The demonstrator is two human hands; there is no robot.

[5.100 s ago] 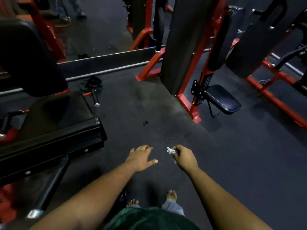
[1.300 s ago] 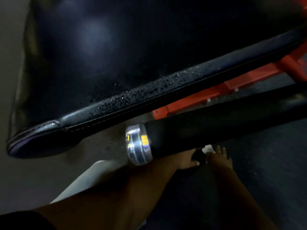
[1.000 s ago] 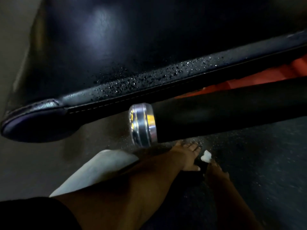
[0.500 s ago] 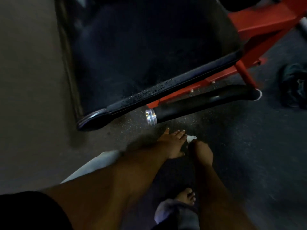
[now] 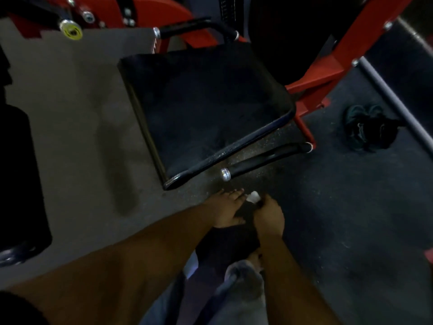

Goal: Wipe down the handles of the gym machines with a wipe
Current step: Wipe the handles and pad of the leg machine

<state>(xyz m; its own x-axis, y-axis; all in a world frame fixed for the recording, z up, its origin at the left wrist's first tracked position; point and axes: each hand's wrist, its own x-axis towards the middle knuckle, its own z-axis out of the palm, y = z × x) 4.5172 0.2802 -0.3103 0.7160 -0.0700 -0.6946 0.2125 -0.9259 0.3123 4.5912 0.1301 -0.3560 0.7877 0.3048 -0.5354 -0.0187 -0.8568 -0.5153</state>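
Low in the middle of the frame both bare forearms reach forward over the dark gym floor (image 5: 351,219). The right hand (image 5: 269,215) is curled, its grip pinching a small white wipe (image 5: 254,196) that pokes out at the fingertips. The left hand (image 5: 228,207) lies just beside it, fingers straight and relaxed, its grip open and holding nothing; its fingertips come close to the wipe, though whether they touch it cannot be told.

Just above the hands, apart from them, a black handle (image 5: 264,159) with a shiny metal end cap (image 5: 225,174) runs slantwise toward the right, joining the red frame (image 5: 328,73) at its far end. Neither hand touches it. Above the handle, filling the centre of the frame, sits the machine's black padded seat (image 5: 206,106), its near edge sprinkled with fine droplets. A second black handle (image 5: 187,28) shows at the upper middle, beyond the seat.

At the upper left a yellow-capped knob (image 5: 71,31) sticks out from the red frame. A dark bundle of something soft (image 5: 367,127) lies on the floor at the right, beside a grey bar (image 5: 398,102). A bare foot (image 5: 255,256) and grey trouser leg (image 5: 241,289) appear at the bottom.
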